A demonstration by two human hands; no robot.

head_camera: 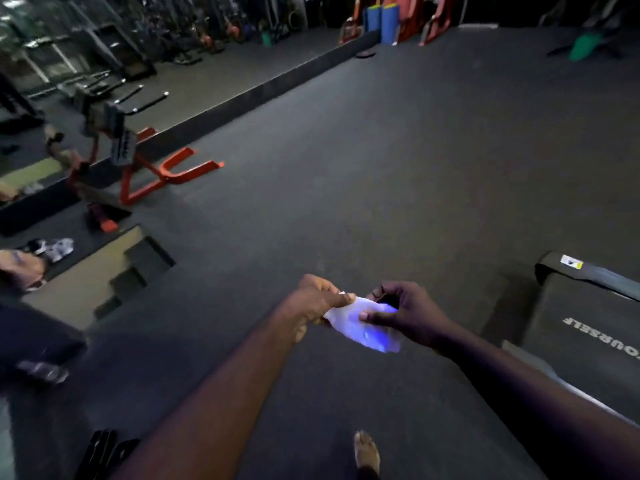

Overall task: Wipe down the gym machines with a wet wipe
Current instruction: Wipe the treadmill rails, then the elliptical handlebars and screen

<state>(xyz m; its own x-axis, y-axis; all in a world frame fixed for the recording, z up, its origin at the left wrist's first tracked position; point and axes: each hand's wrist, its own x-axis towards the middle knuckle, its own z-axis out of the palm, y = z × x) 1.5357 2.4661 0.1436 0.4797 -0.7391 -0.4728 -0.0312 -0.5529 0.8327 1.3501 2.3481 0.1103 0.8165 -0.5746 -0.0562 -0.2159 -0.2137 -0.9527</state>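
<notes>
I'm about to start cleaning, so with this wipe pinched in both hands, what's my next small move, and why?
Probably pull the wet wipe flat between your left hand and right hand. It looks crumpled, both hands pinch it in mid-air, and it touches no machine yet; the black machine sits close at your right.

White wet wipe (363, 323) pinched between left hand (320, 301) and right hand (403, 311) above dark floor (381, 168).

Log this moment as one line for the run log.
left hand: pinches wet wipe | right hand: pinches same wipe | machine contact: none | nearest: black machine, at right
</notes>
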